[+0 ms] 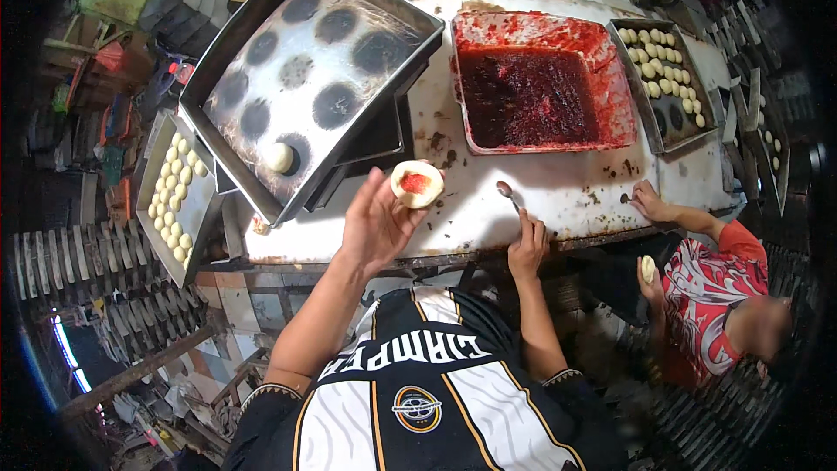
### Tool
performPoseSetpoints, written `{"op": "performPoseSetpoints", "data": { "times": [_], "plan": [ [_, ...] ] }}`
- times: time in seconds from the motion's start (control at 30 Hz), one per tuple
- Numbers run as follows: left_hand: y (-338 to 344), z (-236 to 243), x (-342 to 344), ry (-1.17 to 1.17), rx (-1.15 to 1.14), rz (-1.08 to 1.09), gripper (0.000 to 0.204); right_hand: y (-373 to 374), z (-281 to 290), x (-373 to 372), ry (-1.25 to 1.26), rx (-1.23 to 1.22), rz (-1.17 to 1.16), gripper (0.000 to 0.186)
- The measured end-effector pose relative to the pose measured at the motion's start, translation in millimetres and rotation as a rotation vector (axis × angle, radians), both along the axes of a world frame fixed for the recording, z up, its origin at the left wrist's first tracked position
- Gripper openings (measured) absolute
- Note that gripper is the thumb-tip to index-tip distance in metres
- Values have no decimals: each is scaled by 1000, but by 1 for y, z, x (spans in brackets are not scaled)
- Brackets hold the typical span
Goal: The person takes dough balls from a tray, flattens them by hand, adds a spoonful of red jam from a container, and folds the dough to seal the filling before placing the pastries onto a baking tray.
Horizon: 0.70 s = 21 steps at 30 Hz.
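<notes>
In my left hand point(370, 228), a round of pale dough point(418, 184) lies held up in the fingers, hollowed in the middle with red filling in it. My right hand point(527, 249) grips a metal spoon point(507, 192) by its handle, the bowl end pointing away over the white tabletop point(471, 227). Beyond the spoon stands a wide tub point(615, 78) of wet, dark red filling, smeared up its walls. A large metal tray point(301, 113) with dark round marks sits tilted in view beyond my left hand. One smooth dough ball point(278, 158) rests in its near corner.
Another tray point(204, 201) of several dough balls stands at far left, and one more point(644, 109) at right beyond the tub. A co-worker at right has one hand point(650, 201) on the table edge with a spoon, and a dough piece point(648, 269) in the other.
</notes>
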<state>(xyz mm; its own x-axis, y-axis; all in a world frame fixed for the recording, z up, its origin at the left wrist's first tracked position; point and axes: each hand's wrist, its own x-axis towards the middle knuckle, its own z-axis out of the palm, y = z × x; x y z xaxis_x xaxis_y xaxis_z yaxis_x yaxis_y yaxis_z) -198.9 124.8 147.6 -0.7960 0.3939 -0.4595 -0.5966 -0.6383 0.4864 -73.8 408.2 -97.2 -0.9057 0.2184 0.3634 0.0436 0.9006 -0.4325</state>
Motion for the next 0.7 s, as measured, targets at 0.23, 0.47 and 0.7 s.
{"op": "performPoseSetpoints", "data": {
  "times": [0.23, 0.47, 0.7],
  "plan": [
    [-27, 7, 21, 601, -504, -133, 67, -74, 115, -22, -30, -196, -40, 73],
    [-98, 51, 64, 1170, -881, -106, 45, -215, 257, -23, 171, -1356, 606, 48],
    [-179, 63, 104, 1262, -662, 164, 35, -281, 320, 5, 209, -1322, 706, 20]
  ]
}}
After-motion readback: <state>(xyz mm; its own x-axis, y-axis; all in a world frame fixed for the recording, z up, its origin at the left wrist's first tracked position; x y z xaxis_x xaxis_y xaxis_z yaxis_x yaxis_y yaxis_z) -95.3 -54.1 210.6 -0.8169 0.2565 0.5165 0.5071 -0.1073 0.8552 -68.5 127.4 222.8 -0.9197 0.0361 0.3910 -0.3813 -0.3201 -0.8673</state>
